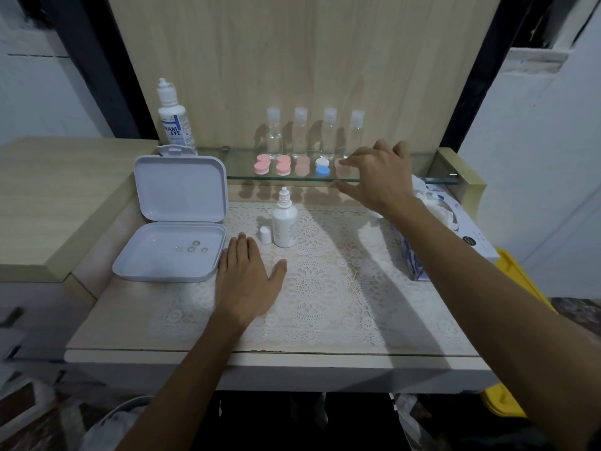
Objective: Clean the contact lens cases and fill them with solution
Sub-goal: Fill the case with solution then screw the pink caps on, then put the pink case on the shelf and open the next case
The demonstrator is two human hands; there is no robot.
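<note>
Five contact lens cases in a row on the glass shelf point(390, 180), upper centre of frame: two pink cases point(261, 165) point(283, 165), pale pink case point(302, 166), white-and-blue case point(322, 167), and the rightmost pale case point(343, 167). Each case lying with long axis running front to back, two round caps one behind the other.

Right hand point(380, 177) reaching up to the shelf, right of centre. Fingers point(349, 159) spread apart, index tip at or just touching the far cap of the rightmost pale case; thumb point(349, 192) below the shelf's front edge. Contact not certain from this view. Nothing clamped yet. Case sits just left of the palm, between fingertip and thumb line, so likely a pinch along its long axis from the right side.

Left hand point(247, 278) flat on the lace mat point(325, 288), lower centre, fingers together and thumb out, holding nothing. Well apart from the shelf row; right hand clearly the nearer one.

Small solution bottle point(284, 222) upright on the mat, centre of frame, uncapped, its cap point(265, 235) standing just beside on the left. Larger solution bottle point(172, 118) upright at upper left. Open white box point(175, 229) at left, a few small rings in its tray. Four clear bottles point(314, 131) behind the cases. Tissue box point(439, 222) at right, partly hidden by the right forearm.

Judged step: picking the first case off the shelf; cleaning and filling not begun.
</note>
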